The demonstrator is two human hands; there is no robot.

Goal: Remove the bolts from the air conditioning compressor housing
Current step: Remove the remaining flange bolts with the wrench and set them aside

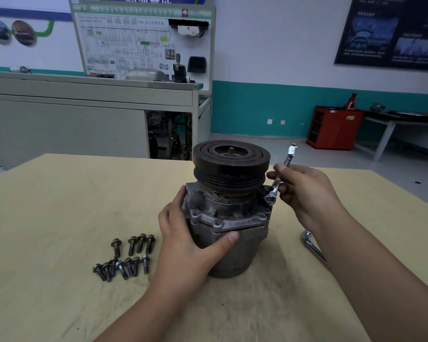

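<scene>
The air conditioning compressor (pixel 229 213) stands upright in the middle of the wooden table (pixel 59 206), its dark grooved pulley on top. My left hand (pixel 188 239) grips the grey housing from the left, thumb across its front. My right hand (pixel 304 187) holds a shiny combination wrench (pixel 281 174) tilted upward, with its ring end at the housing's upper right corner. Several loose bolts (pixel 126 255) lie on the table to the left of the compressor. Empty bolt holes show along the front flange.
A chrome tool (pixel 311 244) lies on the table to the right, partly hidden behind my right forearm. Beyond the table stand a grey training bench with a wiring board (pixel 143 40), a red cabinet (pixel 334 127) and a side table.
</scene>
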